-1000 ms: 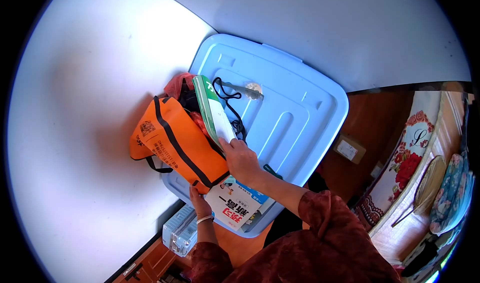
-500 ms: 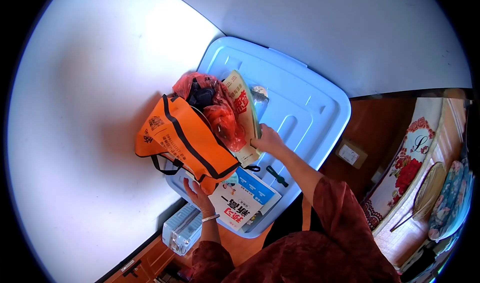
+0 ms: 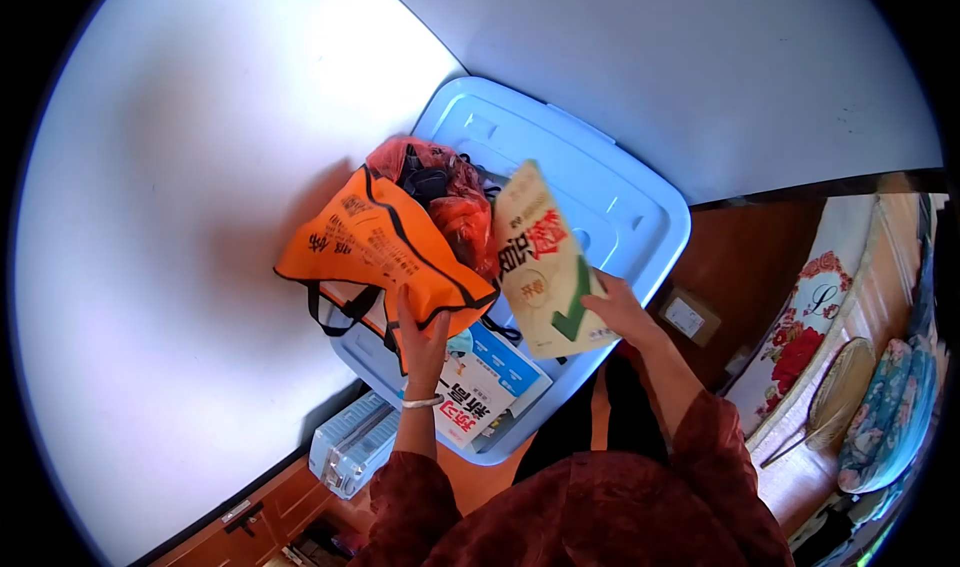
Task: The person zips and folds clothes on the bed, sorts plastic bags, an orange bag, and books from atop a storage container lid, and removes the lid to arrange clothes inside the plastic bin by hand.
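Observation:
My right hand (image 3: pixel 622 312) grips the lower right edge of a cream-coloured book (image 3: pixel 545 267) with red and black characters and a green tick on its cover. The book is raised and tilted over the blue lid of a storage box (image 3: pixel 625 182). My left hand (image 3: pixel 424 342) holds the lower part of an orange tote bag (image 3: pixel 370 237) with black trim and black handles. Behind the bag lies a crumpled red plastic bag (image 3: pixel 465 222) with something dark in it. A white and blue workbook (image 3: pixel 480 392) lies flat on the near part of the lid.
White walls meet behind the box. A light blue clear-topped case (image 3: pixel 352 445) stands on the floor at the lower left. A small cardboard box (image 3: pixel 690 317) sits to the right, beside a floral cloth (image 3: pixel 790 357) and a woven fan (image 3: pixel 840 392).
My right hand has drawn the book away from the red plastic bag, rightward and toward me, turning its cover into view. My left hand has moved up onto the orange bag.

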A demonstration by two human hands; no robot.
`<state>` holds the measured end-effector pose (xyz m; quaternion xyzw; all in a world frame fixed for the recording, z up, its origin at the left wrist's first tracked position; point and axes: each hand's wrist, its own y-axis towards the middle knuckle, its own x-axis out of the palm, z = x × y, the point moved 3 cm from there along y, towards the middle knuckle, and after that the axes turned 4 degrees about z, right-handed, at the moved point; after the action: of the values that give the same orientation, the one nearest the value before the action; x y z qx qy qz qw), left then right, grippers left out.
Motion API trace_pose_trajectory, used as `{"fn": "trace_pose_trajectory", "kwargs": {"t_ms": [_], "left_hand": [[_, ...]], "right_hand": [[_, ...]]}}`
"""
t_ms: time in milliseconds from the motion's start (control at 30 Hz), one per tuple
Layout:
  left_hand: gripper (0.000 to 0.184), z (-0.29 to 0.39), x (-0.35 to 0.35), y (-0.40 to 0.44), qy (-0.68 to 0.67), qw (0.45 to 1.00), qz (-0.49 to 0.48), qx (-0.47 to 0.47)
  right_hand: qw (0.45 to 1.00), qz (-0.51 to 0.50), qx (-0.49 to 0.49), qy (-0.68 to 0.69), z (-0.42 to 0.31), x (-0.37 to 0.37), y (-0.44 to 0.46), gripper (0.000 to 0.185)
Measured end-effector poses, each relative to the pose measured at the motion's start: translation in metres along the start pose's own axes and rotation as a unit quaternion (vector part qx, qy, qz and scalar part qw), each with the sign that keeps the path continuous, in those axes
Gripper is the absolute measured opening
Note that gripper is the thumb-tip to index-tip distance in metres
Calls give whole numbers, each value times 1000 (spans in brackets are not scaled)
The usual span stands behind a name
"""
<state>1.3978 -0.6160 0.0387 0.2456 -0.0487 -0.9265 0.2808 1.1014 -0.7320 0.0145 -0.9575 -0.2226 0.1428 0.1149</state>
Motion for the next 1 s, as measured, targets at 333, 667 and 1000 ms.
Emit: {"fn": "trace_pose_trajectory", "kwargs": {"t_ms": [333, 667, 1000], "left_hand": [[55, 44, 80, 11, 52, 982, -133, 121], [36, 74, 107, -76, -140, 947, -264, -120], [37, 154, 67, -142, -396, 868, -214, -211]], "right_hand": [[942, 77, 143, 295, 61, -89, -130, 40], [914, 69, 145, 372, 51, -101, -204, 40], [943, -27, 108, 313, 15, -88, -214, 40]]}}
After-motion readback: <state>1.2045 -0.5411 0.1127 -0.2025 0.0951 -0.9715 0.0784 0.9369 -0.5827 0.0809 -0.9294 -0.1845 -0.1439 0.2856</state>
